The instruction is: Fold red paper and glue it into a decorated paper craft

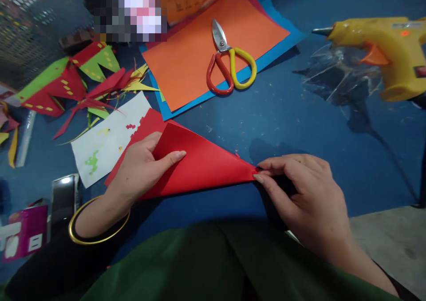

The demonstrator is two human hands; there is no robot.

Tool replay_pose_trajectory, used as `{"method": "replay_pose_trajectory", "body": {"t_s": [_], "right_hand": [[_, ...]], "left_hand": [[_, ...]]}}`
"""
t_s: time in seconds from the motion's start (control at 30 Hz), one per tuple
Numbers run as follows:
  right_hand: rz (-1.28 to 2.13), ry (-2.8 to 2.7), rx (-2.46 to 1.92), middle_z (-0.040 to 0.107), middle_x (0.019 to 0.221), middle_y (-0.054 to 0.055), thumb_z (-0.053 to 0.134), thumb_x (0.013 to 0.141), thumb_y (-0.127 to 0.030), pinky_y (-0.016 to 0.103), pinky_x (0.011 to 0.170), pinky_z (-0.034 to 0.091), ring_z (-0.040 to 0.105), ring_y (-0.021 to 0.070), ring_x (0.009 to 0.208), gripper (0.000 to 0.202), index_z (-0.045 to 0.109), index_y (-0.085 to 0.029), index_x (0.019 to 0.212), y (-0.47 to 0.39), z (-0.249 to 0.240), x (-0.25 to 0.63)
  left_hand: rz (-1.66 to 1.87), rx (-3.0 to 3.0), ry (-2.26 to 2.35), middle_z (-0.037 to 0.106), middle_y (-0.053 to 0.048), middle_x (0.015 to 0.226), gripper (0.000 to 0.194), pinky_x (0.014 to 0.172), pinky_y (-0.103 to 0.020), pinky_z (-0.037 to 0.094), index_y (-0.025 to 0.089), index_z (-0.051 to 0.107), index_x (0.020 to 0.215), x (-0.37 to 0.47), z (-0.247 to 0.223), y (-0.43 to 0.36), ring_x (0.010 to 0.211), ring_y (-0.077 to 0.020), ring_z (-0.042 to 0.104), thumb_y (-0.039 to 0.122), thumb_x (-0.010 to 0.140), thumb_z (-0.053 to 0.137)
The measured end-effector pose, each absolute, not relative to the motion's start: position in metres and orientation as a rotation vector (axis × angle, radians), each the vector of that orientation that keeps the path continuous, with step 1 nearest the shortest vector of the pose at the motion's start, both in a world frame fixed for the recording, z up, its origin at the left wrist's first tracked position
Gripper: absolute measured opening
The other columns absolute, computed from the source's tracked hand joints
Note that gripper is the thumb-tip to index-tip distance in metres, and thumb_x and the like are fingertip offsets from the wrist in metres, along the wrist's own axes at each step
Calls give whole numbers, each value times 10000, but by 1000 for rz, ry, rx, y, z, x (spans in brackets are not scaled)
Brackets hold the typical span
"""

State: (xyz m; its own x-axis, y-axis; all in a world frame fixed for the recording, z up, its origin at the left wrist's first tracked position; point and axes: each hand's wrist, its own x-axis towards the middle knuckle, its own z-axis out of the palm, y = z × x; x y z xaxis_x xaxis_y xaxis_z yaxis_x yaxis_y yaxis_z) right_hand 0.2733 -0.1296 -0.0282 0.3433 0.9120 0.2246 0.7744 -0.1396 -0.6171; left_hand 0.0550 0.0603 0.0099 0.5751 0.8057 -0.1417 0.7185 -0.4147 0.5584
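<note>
A red sheet of paper (199, 163) lies folded over on itself, its outline narrowing to a point at the right. My left hand (136, 168), with a gold bangle at the wrist, holds its left part; the thumb presses on top and the other fingers are mostly hidden behind the raised flap. At the narrow tip, my right hand (302, 194) pinches the paper between thumb and forefinger. Partly under the red paper is a white sheet (109, 136) with small green, yellow and red paper bits on it.
Scissors (222, 45) with red and yellow handles rest on orange paper (179, 65) and blue paper. A yellow glue gun (399, 48) stands at right, its cable trailing down. Cut paper shapes (63, 88), a phone (65, 199) and a purple packet (28, 232) are at left.
</note>
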Motion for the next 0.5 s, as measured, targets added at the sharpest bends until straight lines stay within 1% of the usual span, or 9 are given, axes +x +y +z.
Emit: {"method": "replay_pose_trajectory", "body": {"t_s": [0.1,0.2,0.27,0.4,0.5], "right_hand": [[272,-1468,-1960,710,809,-17,623,958,-286,383,850,399,658,210,837,55,634,-232,952,-129,-29,273],[263,-1464,-1986,698,807,-7,602,966,-275,386,852,393,648,212,826,58,616,-227,937,-128,-29,271],[243,-1470,-2003,690,801,1,585,973,-261,390,852,389,637,211,805,66,600,-222,922,-126,-29,269],[200,-1523,-2023,670,796,13,575,968,-221,390,838,387,610,206,765,70,566,-212,899,-123,-28,266],[183,-1552,-2019,665,802,19,578,964,-212,387,821,390,606,210,767,61,565,-207,904,-122,-28,266]], "left_hand": [[188,2220,1294,735,-75,1019,307,667,-371,570,233,704,1032,56,5,60,873,-265,696,499,891,644],[176,2289,1347,695,-77,1029,295,579,-330,517,225,700,970,58,3,59,845,-247,667,496,877,631],[166,2303,1362,682,-73,1032,293,563,-326,497,227,694,944,59,2,58,832,-242,656,502,870,623],[167,2308,1372,672,-70,1021,297,601,-357,503,235,677,943,60,2,59,831,-249,642,513,864,607],[178,2334,1382,661,-63,984,280,689,-394,526,232,647,874,60,1,60,860,-259,635,510,845,625]]}}
